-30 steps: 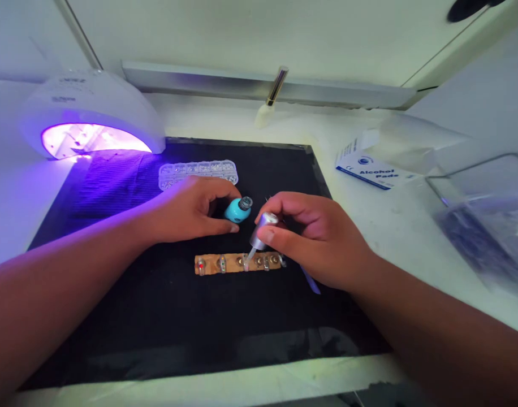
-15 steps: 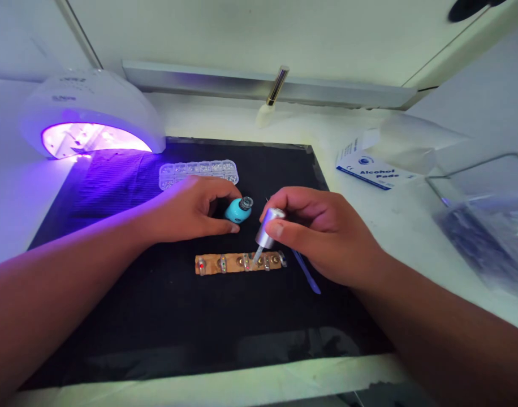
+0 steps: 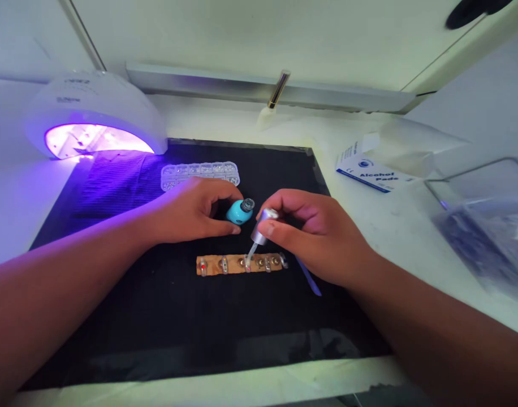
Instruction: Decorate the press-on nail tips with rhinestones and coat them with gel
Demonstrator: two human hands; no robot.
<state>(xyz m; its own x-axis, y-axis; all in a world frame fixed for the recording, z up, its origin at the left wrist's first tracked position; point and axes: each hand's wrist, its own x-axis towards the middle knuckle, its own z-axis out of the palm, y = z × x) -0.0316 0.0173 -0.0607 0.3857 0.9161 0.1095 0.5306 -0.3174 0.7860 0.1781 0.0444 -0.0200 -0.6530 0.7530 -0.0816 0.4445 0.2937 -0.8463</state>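
Observation:
My left hand (image 3: 195, 209) grips a small turquoise bottle (image 3: 238, 212), its open neck tilted up and to the right. Between the thumb and fingers of my right hand (image 3: 314, 232) is a silver brush cap (image 3: 264, 226), pointing down and left. Its brush tip reaches one of the small decorated pieces near the middle of an orange-brown strip (image 3: 212, 265). Several such pieces sit along the strip, one with a red dot at the left end. A blue-violet tool (image 3: 309, 278) lies partly under my right hand.
A white lamp (image 3: 102, 104) glows purple at the left. Behind my left hand is a clear compartment case (image 3: 199, 168). An alcohol pads box (image 3: 365, 169) and plastic bags (image 3: 488, 243) are at the right, a gold-and-white bottle (image 3: 278, 93) at the back. A black mat (image 3: 191, 322) lies beneath.
My right hand has moved slightly left with the brush cap, bringing the brush tip from right of the middle piece onto it. My left hand still holds the bottle.

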